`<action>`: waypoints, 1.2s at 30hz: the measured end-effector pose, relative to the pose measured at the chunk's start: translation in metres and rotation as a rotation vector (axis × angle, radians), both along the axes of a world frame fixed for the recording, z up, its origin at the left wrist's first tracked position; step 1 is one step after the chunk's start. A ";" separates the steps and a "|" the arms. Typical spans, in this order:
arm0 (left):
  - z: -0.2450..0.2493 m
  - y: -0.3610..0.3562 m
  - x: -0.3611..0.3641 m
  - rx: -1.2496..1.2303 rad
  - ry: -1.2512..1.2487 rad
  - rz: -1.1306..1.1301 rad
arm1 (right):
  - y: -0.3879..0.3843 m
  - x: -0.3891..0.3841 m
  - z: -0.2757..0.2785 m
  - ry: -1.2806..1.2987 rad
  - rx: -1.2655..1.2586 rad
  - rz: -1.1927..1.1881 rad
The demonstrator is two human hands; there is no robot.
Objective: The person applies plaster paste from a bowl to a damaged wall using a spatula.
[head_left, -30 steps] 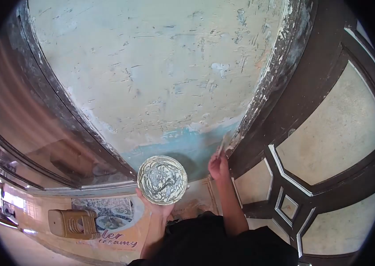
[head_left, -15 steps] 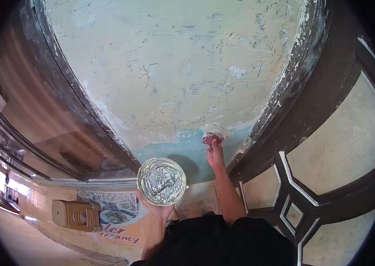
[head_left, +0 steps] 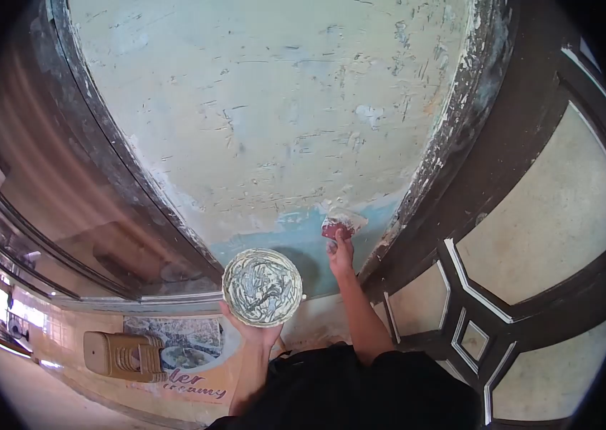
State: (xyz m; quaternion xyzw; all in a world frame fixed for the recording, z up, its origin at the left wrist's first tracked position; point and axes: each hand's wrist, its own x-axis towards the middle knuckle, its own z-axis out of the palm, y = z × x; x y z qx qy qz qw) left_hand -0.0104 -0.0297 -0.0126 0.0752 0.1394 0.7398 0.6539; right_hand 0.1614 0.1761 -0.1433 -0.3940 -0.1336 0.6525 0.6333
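Note:
My left hand [head_left: 254, 334] supports a round container [head_left: 263, 288] from below; its inside is smeared with whitish and grey paste. To the right and a little higher, my right hand [head_left: 341, 252] grips a putty knife [head_left: 337, 229] with a dark red handle part and a pale, paste-covered blade. The blade lies at the wall [head_left: 267, 143], near the border between the cream-coloured, scratched surface and the light blue strip below it. Whether the blade touches the wall is hard to tell.
Dark, paint-flecked frames edge the wall on both sides. A dark panelled door [head_left: 532, 315] stands at the right, glass panes at the left. Stacked brown plastic stools [head_left: 122, 355] sit at the lower left beside a printed sheet [head_left: 181, 387].
The view has shifted slightly. My right hand and the putty knife appear a little lower and further left; the container has risen slightly in the picture. Both hands keep their holds.

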 end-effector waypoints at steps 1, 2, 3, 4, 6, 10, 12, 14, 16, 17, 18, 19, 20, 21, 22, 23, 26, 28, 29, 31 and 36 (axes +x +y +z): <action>0.003 -0.001 0.000 0.051 0.033 -0.049 | -0.005 0.002 -0.003 0.011 0.052 -0.012; 0.000 -0.002 0.000 0.057 0.033 -0.052 | -0.011 0.004 -0.004 0.023 0.104 -0.024; -0.006 -0.003 0.000 0.039 0.005 -0.025 | -0.016 0.007 -0.004 0.022 0.111 -0.027; -0.008 -0.003 0.000 0.021 -0.023 0.002 | -0.020 0.010 -0.004 0.001 0.161 -0.001; -0.005 -0.003 0.003 0.013 0.018 0.006 | -0.019 0.017 -0.001 -0.020 0.211 0.020; -0.013 -0.006 0.003 -0.005 -0.035 -0.025 | -0.014 0.025 0.017 -0.125 0.306 0.065; -0.006 -0.009 0.004 -0.012 -0.066 -0.085 | -0.012 0.026 0.029 -0.215 0.297 0.067; -0.012 -0.010 0.002 0.039 0.002 -0.097 | -0.009 0.028 0.034 -0.233 0.289 0.015; -0.013 -0.011 0.002 -0.001 0.040 -0.046 | -0.002 0.033 0.030 -0.226 0.321 0.017; -0.014 -0.012 0.001 -0.002 0.040 -0.044 | 0.001 0.034 0.033 -0.218 0.356 0.018; -0.014 -0.013 0.001 -0.007 0.003 -0.043 | 0.003 0.036 0.036 -0.218 0.355 0.021; -0.015 -0.013 0.000 -0.012 -0.034 -0.042 | 0.007 0.038 0.039 -0.311 0.324 0.006; -0.014 -0.014 0.000 -0.013 -0.035 -0.040 | 0.009 0.039 0.045 -0.405 0.293 -0.009; -0.013 -0.014 0.000 0.010 -0.016 -0.050 | 0.011 0.040 0.053 -0.437 0.286 -0.011; -0.013 -0.015 0.001 0.031 0.004 -0.061 | 0.014 0.040 0.055 -0.438 0.283 -0.009; -0.014 -0.014 0.001 0.029 0.002 -0.059 | 0.018 0.041 0.052 -0.481 0.269 -0.026; -0.017 -0.013 0.003 -0.016 -0.016 -0.026 | 0.021 0.042 0.035 -0.510 0.240 -0.060; -0.012 -0.014 0.004 0.012 0.014 -0.050 | 0.019 0.044 0.021 -0.492 0.236 -0.074; -0.011 -0.015 0.004 0.004 -0.013 -0.056 | 0.014 0.048 0.012 -0.458 0.242 -0.045; -0.014 -0.016 0.003 0.010 0.010 -0.030 | 0.004 0.051 0.005 -0.424 0.255 -0.016; -0.019 -0.012 0.004 0.006 0.009 -0.013 | 0.006 0.044 0.060 -0.482 0.331 -0.048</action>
